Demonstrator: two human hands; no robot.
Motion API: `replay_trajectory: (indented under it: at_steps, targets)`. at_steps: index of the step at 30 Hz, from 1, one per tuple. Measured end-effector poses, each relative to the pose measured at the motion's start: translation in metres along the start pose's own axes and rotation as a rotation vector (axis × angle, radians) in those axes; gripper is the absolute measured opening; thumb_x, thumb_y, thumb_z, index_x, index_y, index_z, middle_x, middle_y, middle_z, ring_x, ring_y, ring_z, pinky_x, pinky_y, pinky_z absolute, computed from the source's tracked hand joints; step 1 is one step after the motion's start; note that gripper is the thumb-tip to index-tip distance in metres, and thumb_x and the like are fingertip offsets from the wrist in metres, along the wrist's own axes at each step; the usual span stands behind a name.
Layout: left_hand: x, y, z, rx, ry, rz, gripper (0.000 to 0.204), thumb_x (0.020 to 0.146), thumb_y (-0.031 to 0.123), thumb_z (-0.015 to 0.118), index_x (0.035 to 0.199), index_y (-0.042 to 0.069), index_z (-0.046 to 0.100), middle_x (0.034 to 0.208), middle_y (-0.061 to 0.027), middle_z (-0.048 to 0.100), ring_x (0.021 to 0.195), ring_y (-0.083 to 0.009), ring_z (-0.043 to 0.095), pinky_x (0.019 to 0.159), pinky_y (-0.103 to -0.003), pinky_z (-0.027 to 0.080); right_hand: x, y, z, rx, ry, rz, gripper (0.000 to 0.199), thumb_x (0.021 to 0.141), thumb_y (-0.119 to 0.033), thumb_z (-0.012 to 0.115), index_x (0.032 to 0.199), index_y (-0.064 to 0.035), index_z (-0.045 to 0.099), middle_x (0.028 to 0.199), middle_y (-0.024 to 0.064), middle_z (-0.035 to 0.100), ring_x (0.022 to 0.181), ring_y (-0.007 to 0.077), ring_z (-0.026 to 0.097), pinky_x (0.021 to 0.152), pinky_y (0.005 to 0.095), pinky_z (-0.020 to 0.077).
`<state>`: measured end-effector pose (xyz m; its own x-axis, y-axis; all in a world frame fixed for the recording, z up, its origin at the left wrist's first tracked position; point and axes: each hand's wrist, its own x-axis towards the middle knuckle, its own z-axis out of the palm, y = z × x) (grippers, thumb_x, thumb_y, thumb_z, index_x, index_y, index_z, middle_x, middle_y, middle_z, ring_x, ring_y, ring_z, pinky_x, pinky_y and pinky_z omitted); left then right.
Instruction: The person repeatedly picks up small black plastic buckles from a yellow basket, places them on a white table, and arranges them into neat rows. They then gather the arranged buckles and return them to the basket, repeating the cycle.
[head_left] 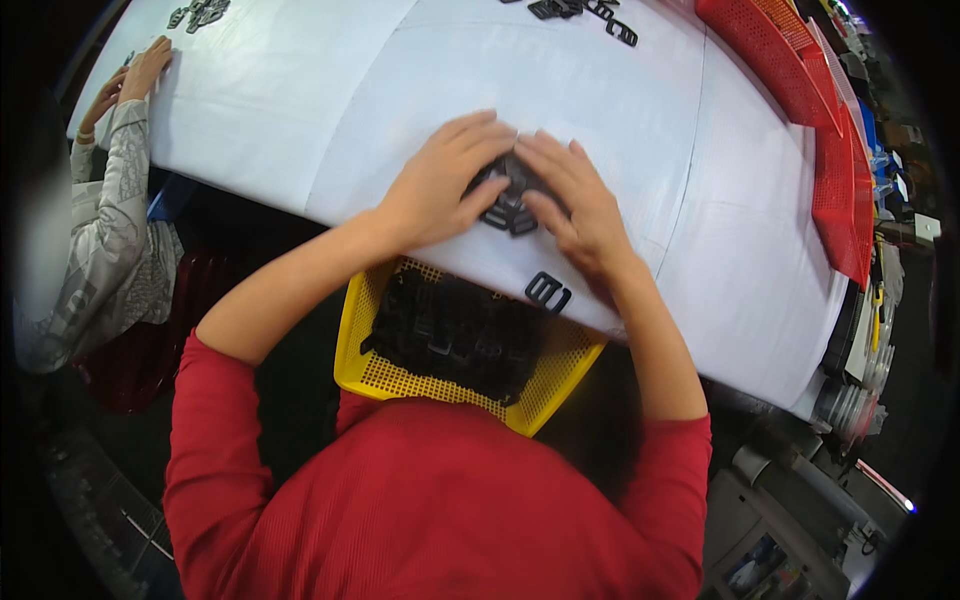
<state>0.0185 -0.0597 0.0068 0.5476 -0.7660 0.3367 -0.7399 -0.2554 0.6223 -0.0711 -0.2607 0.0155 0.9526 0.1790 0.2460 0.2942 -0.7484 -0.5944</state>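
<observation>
Head view: black pile is sitting beyond the yellow basket, between left hand and right hand, both about equally near. Hands are cupping it, part-open; can't tell if they're gripping. Pile axis unclear. Loose buckle is lying just beyond the basket, nearer right hand. White worktop is stretching past the pile; red bins are standing far right of the basket.

A workshop, by its look: 1 co-worker in a patterned grey top shares the long white-topped table, small black plastic buckle-like pieces lie in groups, and a yellow perforated plastic basket holds many dark parts.
</observation>
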Motion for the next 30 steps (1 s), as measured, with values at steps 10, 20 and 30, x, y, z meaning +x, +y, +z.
replay_trajectory:
  at_steps: [10,20,30]
  targets:
    - [-0.072,0.063,-0.02,-0.464,-0.191,-0.005,0.024,0.076,-0.006,0.064,0.098,0.004,0.067,0.101,-0.0117,0.065,0.095,-0.0278,0.062,0.083,-0.037,0.05,-0.096,-0.087,0.003,0.36,-0.132,0.082,0.034,0.079,-0.009,0.071,0.112,-0.0082,0.067,0.111,0.0109,0.065,0.107,0.0288,0.061,0.103,0.0474,0.0404]
    - [0.159,-0.131,-0.031,0.094,0.278,-0.095,0.025,0.091,0.017,0.055,0.113,0.004,0.061,0.119,-0.0149,0.061,0.12,-0.0317,0.05,0.103,-0.038,0.039,0.042,0.094,-0.055,-0.079,0.487,0.212,0.029,0.088,-0.014,0.062,0.115,-0.0027,0.062,0.12,0.0159,0.059,0.116,0.0328,0.053,0.1,0.0379,0.0411]
    - [0.303,-0.208,-0.004,0.409,0.372,-0.342,0.04,0.091,0.037,0.051,0.104,0.002,0.067,0.112,-0.018,0.063,0.113,-0.0381,0.052,0.092,-0.047,0.042,0.236,0.221,-0.062,-0.241,0.472,0.377,0.04,0.089,-0.037,0.056,0.114,-0.0079,0.066,0.115,0.0156,0.063,0.111,0.035,0.054,0.096,0.0435,0.0413]
